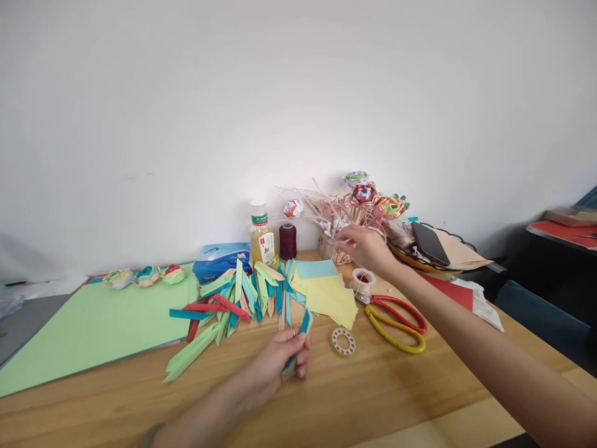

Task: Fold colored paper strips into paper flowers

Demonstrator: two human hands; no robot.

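Left hand (278, 353) closed round folded paper (305, 322), long axis running near-left to far-right. Right hand (366, 247) far and right of it, at the pot (328, 249), clearly the nearer hand there. Right fingers bunched; cannot tell whether they hold anything.

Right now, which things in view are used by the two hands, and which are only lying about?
In use:
- Folded blue paper, in the left hand
- Container of paper flowers, at the right hand; grip unclear
- Probably the pile of folded coloured paper strips

Lying about:
- Scissors with red and yellow handles
- Round tape roll
- Dark red thread spool
- Black phone
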